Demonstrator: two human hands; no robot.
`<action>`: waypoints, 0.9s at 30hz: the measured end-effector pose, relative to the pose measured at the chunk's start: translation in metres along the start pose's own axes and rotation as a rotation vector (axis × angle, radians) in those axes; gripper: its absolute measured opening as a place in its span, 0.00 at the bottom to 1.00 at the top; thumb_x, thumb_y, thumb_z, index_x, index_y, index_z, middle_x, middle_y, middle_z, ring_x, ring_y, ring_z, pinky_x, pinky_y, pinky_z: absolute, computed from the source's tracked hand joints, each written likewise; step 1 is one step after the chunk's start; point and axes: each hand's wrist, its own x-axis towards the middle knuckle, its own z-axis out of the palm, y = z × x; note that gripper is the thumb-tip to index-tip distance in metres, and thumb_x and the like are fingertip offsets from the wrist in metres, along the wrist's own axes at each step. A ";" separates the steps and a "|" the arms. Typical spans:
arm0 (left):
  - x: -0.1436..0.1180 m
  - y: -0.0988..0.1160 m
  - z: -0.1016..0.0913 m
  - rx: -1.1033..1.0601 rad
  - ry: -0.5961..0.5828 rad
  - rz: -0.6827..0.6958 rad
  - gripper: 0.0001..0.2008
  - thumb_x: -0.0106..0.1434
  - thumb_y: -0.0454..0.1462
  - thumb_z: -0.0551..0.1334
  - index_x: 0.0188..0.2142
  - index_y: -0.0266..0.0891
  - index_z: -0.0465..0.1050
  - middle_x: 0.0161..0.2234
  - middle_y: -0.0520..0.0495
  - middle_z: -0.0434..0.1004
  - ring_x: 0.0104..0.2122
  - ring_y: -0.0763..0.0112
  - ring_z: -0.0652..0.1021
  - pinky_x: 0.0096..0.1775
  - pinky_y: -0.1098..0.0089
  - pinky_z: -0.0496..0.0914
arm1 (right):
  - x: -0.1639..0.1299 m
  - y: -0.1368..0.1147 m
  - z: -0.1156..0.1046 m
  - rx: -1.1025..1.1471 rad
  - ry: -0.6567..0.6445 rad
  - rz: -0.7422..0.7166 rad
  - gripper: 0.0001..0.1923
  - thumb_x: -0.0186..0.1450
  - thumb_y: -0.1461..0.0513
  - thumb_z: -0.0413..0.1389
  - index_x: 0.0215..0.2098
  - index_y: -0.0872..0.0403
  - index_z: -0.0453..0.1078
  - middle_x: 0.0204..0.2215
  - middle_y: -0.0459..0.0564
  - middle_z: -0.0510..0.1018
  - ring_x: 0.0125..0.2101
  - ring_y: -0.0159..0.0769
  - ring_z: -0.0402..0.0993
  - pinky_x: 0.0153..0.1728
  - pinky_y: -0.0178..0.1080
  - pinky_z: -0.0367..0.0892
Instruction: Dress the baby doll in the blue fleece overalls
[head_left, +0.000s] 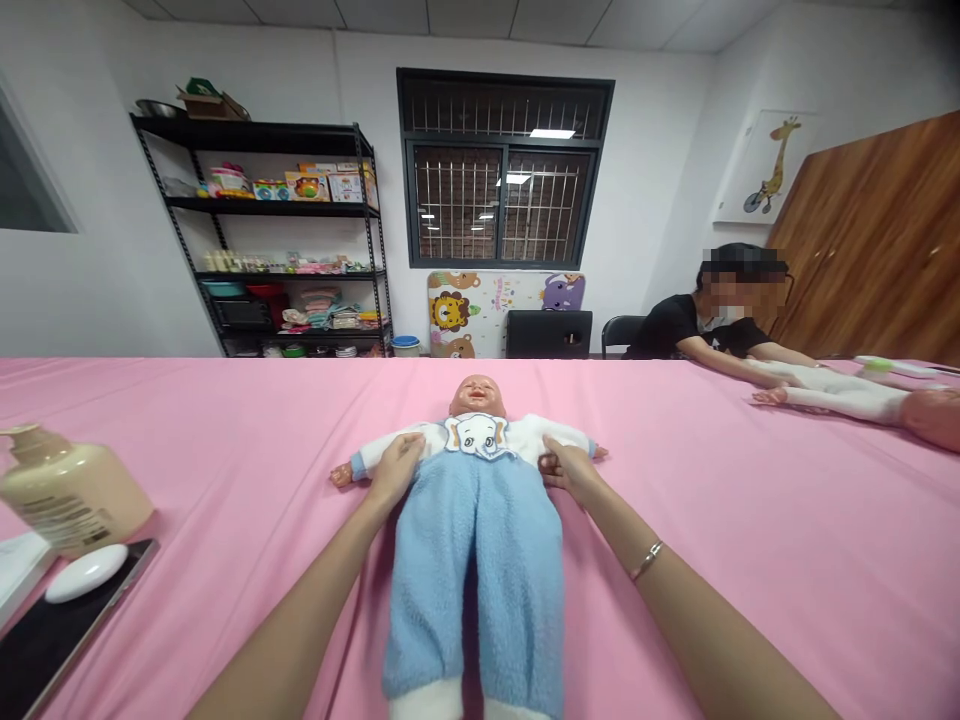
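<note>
A baby doll lies on its back on the pink cloth-covered table, head away from me. It wears a white top with an elephant bib and fluffy blue trousers. My left hand grips the trousers' waistband at the doll's right side. My right hand grips the waistband at the other side; a bracelet sits on that wrist.
A beige pump bottle, a white oval object and a dark tablet lie at the left. Another person sits at the far right with a second doll. A black shelf rack stands behind.
</note>
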 end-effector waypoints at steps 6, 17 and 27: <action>-0.001 0.003 -0.005 -0.166 0.049 -0.108 0.24 0.50 0.49 0.62 0.42 0.35 0.68 0.38 0.43 0.77 0.37 0.64 0.76 0.42 0.64 0.68 | -0.024 -0.014 -0.011 -0.297 -0.578 -0.062 0.19 0.56 0.48 0.56 0.24 0.56 0.62 0.21 0.43 0.66 0.21 0.25 0.62 0.23 0.30 0.63; -0.001 -0.002 -0.007 0.094 -0.019 0.043 0.19 0.54 0.51 0.56 0.33 0.38 0.67 0.21 0.54 0.69 0.22 0.71 0.70 0.27 0.71 0.62 | -0.018 -0.016 -0.011 -0.469 -0.414 -0.372 0.21 0.54 0.47 0.55 0.21 0.55 0.57 0.17 0.39 0.57 0.18 0.23 0.52 0.20 0.31 0.48; -0.005 0.002 -0.016 0.756 0.217 0.314 0.18 0.60 0.42 0.51 0.47 0.37 0.66 0.47 0.39 0.71 0.48 0.56 0.69 0.49 0.61 0.60 | -0.011 0.000 0.006 -0.614 0.132 -0.571 0.16 0.60 0.52 0.47 0.31 0.56 0.66 0.29 0.52 0.75 0.31 0.39 0.70 0.36 0.40 0.64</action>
